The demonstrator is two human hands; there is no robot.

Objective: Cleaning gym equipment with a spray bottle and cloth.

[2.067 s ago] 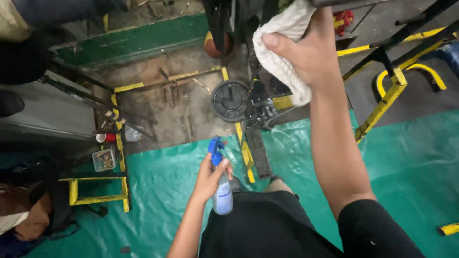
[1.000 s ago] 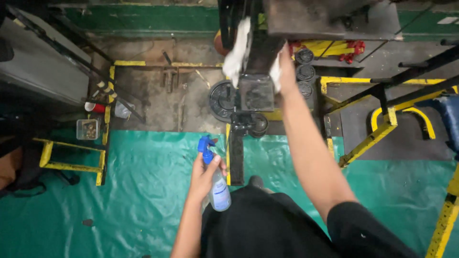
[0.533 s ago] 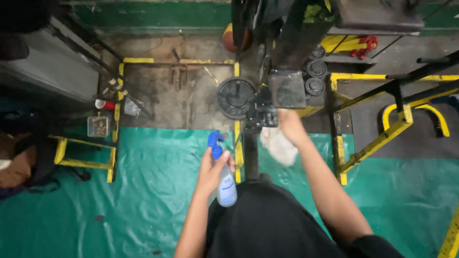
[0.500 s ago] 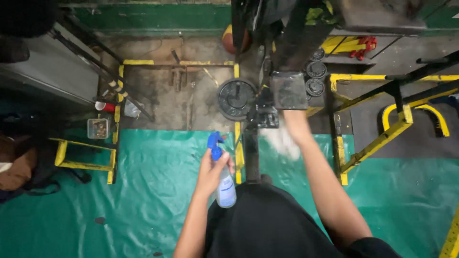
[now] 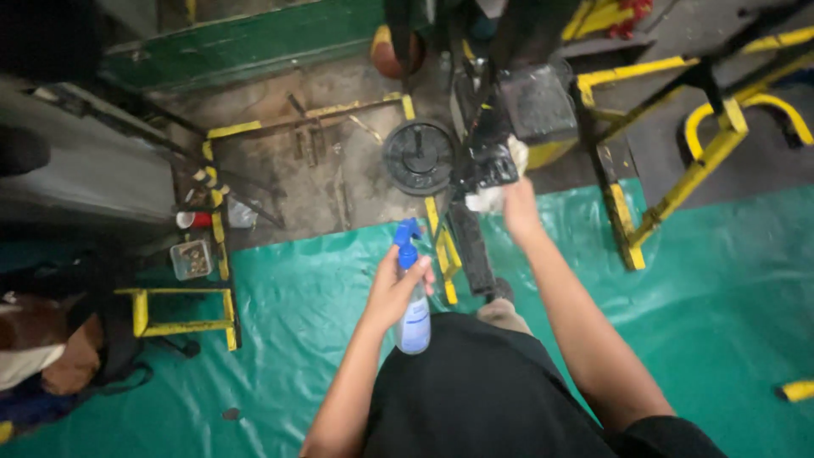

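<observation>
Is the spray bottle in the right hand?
No, the left hand holds the spray bottle, while the right hand presses a white rag.

A weight plate [image 5: 418, 156] lies on the floor left of the machine frame [image 5: 483, 161]. A floor sheet [image 5: 280, 339] spreads nearer the person. A small container [image 5: 192, 259] sits far left, beside a low frame [image 5: 182, 314].

Dim overhead light, dark corners, slight motion blur, wide-angle distortion.
</observation>
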